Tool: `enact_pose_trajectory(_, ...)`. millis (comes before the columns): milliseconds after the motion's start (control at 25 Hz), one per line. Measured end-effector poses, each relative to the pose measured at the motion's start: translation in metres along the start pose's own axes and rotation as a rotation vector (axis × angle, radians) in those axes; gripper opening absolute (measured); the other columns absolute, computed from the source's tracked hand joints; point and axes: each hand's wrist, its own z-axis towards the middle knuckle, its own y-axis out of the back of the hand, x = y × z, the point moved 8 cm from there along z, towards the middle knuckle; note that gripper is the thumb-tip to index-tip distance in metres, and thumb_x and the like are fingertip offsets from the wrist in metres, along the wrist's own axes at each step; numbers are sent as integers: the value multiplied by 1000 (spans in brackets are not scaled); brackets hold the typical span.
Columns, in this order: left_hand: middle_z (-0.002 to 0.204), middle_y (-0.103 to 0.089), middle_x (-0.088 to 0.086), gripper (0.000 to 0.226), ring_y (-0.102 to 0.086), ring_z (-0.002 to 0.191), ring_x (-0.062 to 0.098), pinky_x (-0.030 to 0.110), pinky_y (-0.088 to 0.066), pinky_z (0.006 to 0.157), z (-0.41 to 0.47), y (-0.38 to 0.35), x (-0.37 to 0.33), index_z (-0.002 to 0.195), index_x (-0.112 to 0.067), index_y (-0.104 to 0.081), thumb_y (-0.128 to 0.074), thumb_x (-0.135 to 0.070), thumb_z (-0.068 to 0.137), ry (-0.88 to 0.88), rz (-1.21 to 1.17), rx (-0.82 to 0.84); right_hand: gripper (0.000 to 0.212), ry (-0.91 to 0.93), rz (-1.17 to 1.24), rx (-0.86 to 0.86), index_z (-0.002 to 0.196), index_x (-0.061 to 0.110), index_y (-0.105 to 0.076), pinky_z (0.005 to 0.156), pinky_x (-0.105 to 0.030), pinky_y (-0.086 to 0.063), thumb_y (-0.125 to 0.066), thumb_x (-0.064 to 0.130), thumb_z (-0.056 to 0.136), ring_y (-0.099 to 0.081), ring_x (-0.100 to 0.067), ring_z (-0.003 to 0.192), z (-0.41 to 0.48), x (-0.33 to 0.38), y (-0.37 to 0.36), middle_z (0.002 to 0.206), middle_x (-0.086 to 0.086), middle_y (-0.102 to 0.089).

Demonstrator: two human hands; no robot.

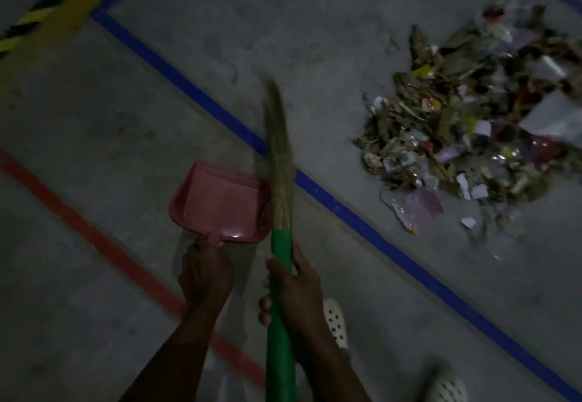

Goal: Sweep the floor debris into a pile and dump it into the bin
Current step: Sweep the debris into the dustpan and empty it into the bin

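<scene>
Debris pile point(472, 124): ragged leaves, paper scraps; bristly broom point(278, 162); glossy dustpan point(220, 203).

— Where is there room to pass?
— Between the blue line point(201, 99) and the debris pile point(466, 137) the floor point(315, 55) lies bare, but for a few stray scraps.
— What's in the way?
— The pile crowds the floor's right side. Nearer, the dustpan point(220, 203) and broom point(280, 241) are held touching, side by side, the bristles crossing the blue line. Left of them, bare floor spans the red line point(94, 233).
</scene>
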Motion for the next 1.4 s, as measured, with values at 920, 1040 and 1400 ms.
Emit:
enact_pose_trajectory(920, 118, -57, 22, 33, -54, 113, 40, 48, -45, 84, -118, 29, -259, 119, -2, -49, -51, -23, 94, -515, 210, 147, 63, 86, 271, -442, 148, 49, -41, 46, -32, -46, -68, 27, 96, -53, -25, 48, -137, 59, 263, 67, -9, -60)
enact_pose_trajectory(1040, 118, -59, 19, 32, -56, 112, 39, 48, -46, 86, -101, 20, -282, 120, -6, -52, -50, -27, 95, -588, 170, 194, 66, 86, 289, -588, 152, 46, -36, 43, -30, -47, -67, 25, 97, -54, -22, 46, -117, 59, 267, 73, -13, -60)
enact_pose_trajectory(1400, 100, -60, 23, 24, -58, 94, 41, 47, -46, 71, 9, -44, -302, 108, 0, -53, -52, -17, 92, -1127, 428, 135, 68, 102, 394, -961, 157, 36, -31, 43, -29, -50, -63, 26, 98, -57, -16, 44, 13, -14, 292, 78, -10, -65)
